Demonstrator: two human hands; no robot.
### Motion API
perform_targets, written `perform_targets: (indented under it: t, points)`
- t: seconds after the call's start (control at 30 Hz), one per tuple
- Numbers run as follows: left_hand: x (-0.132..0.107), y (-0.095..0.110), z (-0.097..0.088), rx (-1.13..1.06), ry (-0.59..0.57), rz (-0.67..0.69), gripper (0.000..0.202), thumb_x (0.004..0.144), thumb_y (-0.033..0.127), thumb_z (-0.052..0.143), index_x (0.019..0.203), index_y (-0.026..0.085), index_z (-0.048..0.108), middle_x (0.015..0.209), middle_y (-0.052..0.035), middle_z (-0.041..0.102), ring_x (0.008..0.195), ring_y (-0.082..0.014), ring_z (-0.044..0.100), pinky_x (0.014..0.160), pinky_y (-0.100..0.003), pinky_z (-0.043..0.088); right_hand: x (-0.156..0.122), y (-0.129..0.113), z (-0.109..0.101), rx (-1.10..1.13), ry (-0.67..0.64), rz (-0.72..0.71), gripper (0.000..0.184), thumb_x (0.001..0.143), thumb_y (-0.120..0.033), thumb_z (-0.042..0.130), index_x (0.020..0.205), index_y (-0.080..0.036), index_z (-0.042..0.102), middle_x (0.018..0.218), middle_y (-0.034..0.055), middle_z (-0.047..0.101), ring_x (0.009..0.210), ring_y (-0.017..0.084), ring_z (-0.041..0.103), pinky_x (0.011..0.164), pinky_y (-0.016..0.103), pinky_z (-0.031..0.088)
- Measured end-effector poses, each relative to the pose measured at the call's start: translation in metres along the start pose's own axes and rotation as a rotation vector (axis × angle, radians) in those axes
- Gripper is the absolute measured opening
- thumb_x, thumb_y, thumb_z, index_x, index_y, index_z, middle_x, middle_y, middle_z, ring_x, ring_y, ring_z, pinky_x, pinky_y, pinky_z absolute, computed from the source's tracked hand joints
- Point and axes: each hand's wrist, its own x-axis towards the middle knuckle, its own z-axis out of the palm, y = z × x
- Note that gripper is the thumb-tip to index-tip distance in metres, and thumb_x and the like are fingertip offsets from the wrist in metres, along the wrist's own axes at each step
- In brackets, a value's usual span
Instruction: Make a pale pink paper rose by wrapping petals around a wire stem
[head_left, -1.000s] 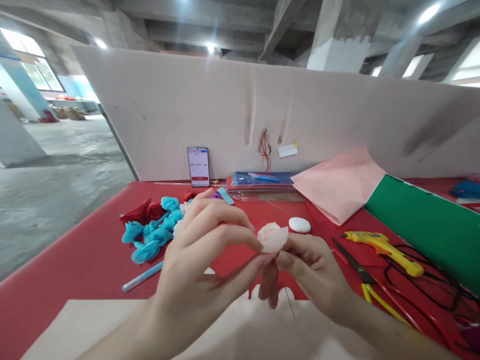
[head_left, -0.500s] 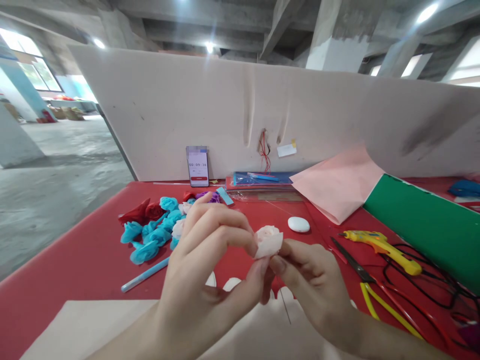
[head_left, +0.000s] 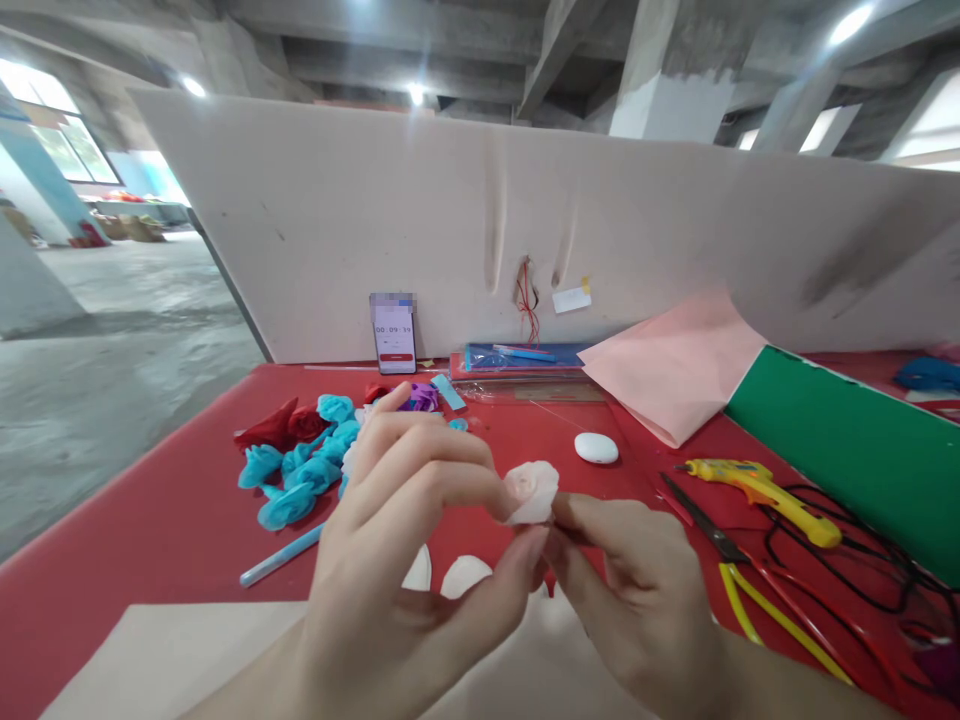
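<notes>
A small pale pink paper rose (head_left: 534, 490) is held up over the table between my two hands. My left hand (head_left: 420, 530) pinches it from the left, thumb below and fingertips along the petal edge. At the base of the flower, the thumb and forefinger of my right hand (head_left: 630, 570) are pressed together. What exactly the right fingertips grip under the petals is hidden. Cut pale petal pieces (head_left: 465, 575) lie below the hands, beside a large pale paper sheet (head_left: 172, 650).
Blue fabric-like flowers (head_left: 300, 480), red flowers (head_left: 281, 425) and a blue pen (head_left: 281, 555) lie to the left. At the right are scissors (head_left: 724, 545), a yellow glue gun (head_left: 765, 490) with black cord, and a green board (head_left: 847, 440). A phone (head_left: 394, 335) leans at the back.
The rose has turned so its spiral centre faces me more, and the loose petal edge now lies against it. The thin wire seen under my right hand is out of sight.
</notes>
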Motion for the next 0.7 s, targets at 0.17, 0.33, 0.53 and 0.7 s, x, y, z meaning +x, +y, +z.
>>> perform_targets:
  t: [0.17, 0.33, 0.53, 0.7]
  points:
    - [0.0001, 0.0023, -0.0016, 0.004, -0.004, 0.019, 0.02, 0.078, 0.002, 0.054, 0.08, 0.022, 0.051, 0.073, 0.0022, 0.054, 0.075, -0.0165, 0.047, 0.078, -0.04, 0.038, -0.0025, -0.0007, 0.001, -0.184, 0.084, -0.095, 0.02, 0.082, -0.009, 0.051, 0.064, -0.017, 0.053, 0.051, -0.0037, 0.054, 0.044, 0.006, 0.049, 0.047, 0.017, 0.038]
    - [0.0035, 0.0076, -0.0001, 0.075, 0.02, 0.039, 0.021, 0.078, 0.004, 0.053, 0.075, 0.024, 0.051, 0.065, 0.0036, 0.056, 0.069, -0.0164, 0.047, 0.085, -0.045, 0.038, -0.0054, 0.001, 0.0006, -0.246, 0.096, -0.163, 0.013, 0.084, -0.009, 0.05, 0.075, -0.018, 0.055, 0.053, -0.003, 0.055, 0.045, 0.009, 0.05, 0.048, 0.019, 0.04]
    - [0.002, 0.0098, -0.0005, 0.156, 0.054, 0.065, 0.02, 0.077, 0.009, 0.057, 0.074, 0.028, 0.052, 0.058, 0.0068, 0.06, 0.063, -0.0166, 0.05, 0.101, -0.055, 0.028, -0.0084, 0.0024, 0.0011, -0.33, 0.11, -0.255, 0.013, 0.086, -0.007, 0.048, 0.091, -0.017, 0.055, 0.057, -0.001, 0.06, 0.047, 0.012, 0.055, 0.05, 0.025, 0.042]
    - [-0.0021, 0.0069, -0.0022, 0.256, 0.084, 0.12, 0.023, 0.069, 0.007, 0.064, 0.071, 0.028, 0.057, 0.057, 0.0081, 0.062, 0.065, -0.0162, 0.05, 0.107, -0.049, 0.026, -0.0071, -0.0002, -0.0014, -0.447, 0.169, -0.321, 0.012, 0.087, -0.008, 0.049, 0.086, -0.01, 0.06, 0.052, 0.001, 0.058, 0.044, 0.013, 0.052, 0.045, 0.027, 0.038]
